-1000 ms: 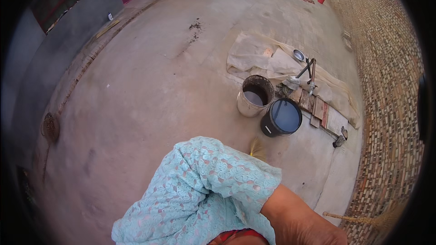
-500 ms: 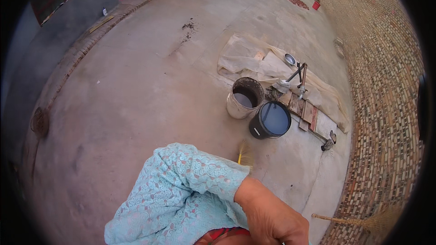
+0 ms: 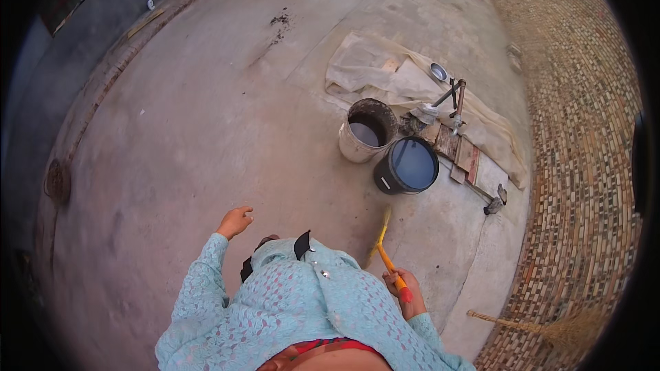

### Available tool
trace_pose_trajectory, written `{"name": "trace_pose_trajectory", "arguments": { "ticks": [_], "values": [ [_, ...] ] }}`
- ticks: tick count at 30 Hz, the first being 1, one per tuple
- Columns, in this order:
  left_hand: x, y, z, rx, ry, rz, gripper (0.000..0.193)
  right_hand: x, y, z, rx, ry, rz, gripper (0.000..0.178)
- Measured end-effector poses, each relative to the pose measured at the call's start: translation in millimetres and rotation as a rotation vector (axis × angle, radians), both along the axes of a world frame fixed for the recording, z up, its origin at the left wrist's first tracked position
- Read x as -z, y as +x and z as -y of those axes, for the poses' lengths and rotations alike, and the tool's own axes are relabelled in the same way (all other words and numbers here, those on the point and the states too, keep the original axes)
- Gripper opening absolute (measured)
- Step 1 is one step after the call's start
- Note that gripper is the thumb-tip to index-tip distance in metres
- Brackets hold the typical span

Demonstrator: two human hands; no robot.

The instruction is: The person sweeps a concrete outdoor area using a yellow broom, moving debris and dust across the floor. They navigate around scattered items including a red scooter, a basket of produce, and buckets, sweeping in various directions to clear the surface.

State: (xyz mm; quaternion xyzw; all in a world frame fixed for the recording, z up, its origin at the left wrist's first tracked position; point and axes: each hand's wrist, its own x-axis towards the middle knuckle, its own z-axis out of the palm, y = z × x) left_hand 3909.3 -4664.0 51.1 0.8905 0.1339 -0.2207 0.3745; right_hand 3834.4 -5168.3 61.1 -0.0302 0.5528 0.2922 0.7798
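My right hand [image 3: 407, 290] grips the orange and yellow handle of a broom [image 3: 386, 255], close to its red end. The broom slants away from me toward the floor, its far end just short of the black bucket; its bristles show only in part. Off to the left, my left hand [image 3: 235, 222] hangs out over the concrete with nothing in it, its fingers loosely stretched. Ahead of the broom stand a black bucket [image 3: 386, 184] filled with bluish-grey water and a stained pale bucket [image 3: 352, 148] holding darker liquid.
A pipe with a tap [image 3: 459, 106] rises behind the buckets, by wooden boards [image 3: 447, 143] and a pale sheet [image 3: 357, 69] bearing a metal bowl [image 3: 438, 71]. A second broom [image 3: 522, 324] lies on the right, near the brick surface [image 3: 570, 165]. A low ledge runs along the left.
My left arm has swung from across my body out to the left. The broom handle in my right hand has come into view, and the buckets sit slightly higher in the picture.
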Motion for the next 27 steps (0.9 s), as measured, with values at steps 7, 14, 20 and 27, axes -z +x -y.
{"name": "trace_pose_trajectory", "arguments": {
  "ticks": [7,14,20,27],
  "values": [
    [77,-112,-15,-0.01,0.029,-0.223,0.037,97,76,-70,-0.361,0.11,0.042,0.009],
    [85,-158,-2,-0.219,-0.083,-0.212,0.036,82,141,-175,-0.293,0.183,0.173,0.008],
    [91,-155,-3,-0.212,-0.056,-0.216,0.036,34,156,-158,-0.172,0.31,0.353,0.01],
    [105,-152,-4,-0.382,-0.173,-0.19,0.032,-43,100,-82,-0.418,0.017,0.484,0.015]
  ]
}}
